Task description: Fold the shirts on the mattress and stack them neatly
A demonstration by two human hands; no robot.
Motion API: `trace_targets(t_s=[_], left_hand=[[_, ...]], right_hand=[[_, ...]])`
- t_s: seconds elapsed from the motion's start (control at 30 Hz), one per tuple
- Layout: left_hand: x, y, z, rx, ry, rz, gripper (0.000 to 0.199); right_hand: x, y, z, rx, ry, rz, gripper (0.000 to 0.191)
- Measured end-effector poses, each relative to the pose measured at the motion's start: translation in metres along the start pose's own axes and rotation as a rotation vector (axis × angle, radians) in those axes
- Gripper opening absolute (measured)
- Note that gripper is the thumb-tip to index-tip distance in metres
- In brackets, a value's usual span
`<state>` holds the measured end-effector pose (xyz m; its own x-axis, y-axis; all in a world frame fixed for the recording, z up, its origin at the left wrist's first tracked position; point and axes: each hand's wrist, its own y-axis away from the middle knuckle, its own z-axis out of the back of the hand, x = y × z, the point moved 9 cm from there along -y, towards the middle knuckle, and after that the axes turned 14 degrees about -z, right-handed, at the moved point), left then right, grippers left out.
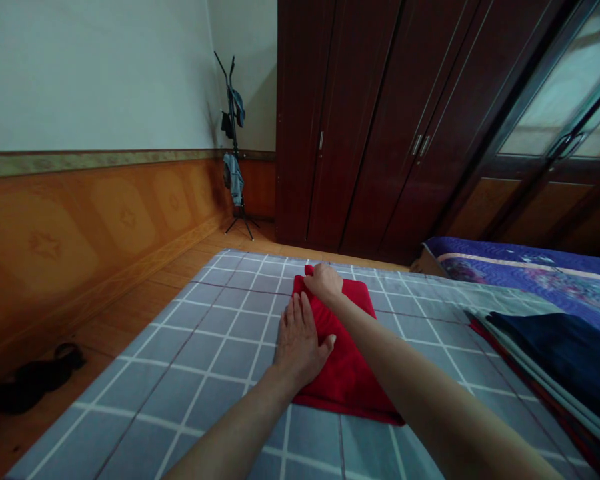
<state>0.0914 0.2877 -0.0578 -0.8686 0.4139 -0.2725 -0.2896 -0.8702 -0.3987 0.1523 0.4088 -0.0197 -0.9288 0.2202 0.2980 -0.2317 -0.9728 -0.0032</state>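
Note:
A red folded cloth (347, 373), perhaps a garment, lies flat on the grey checked bedsheet (220, 340). My left hand (300, 340) rests flat on its left edge, fingers stretched out and the thumb spread to the right. At the cloth's far left corner, my right hand (326, 283) is closed, pinching a bit of the red fabric that sticks up past the fingers. My right forearm crosses over the cloth's right side and hides part of it.
A stack of folded clothes (560, 360), dark blue on top, lies at the right. Beyond stand a dark red wardrobe (370, 120) and a coat rack (233, 127). A purple patterned bedspread (530, 273) is at the far right. Something black (30, 383) lies on the floor at left.

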Motion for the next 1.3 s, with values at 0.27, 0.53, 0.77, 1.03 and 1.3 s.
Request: trace_targets(t_s=[0.27,0.53,0.77,1.03,1.3], left_hand=[[-0.008,-0.001,0.009,0.088,-0.091,-0.053,0.075],[-0.004,0.002,-0.004,0.290,-0.041,-0.006,0.080],[-0.018,0.004,0.004,0.316,-0.202,-0.063,0.072],[-0.011,-0.003,0.027,0.335,-0.175,-0.029,0.028],[0.020,-0.008,0.035,0.451,-0.085,-0.053,0.007]], right_hand=[[0.005,0.003,0.000,0.049,-0.059,0.134,0.038],[-0.061,-0.004,-0.003,-0.081,0.027,0.248,0.037],[-0.070,-0.008,-0.004,-0.207,0.069,0.270,0.050],[-0.059,0.007,-0.007,-0.202,0.133,0.384,0.040],[-0.062,0.003,-0.009,-0.217,0.132,0.346,0.040]])
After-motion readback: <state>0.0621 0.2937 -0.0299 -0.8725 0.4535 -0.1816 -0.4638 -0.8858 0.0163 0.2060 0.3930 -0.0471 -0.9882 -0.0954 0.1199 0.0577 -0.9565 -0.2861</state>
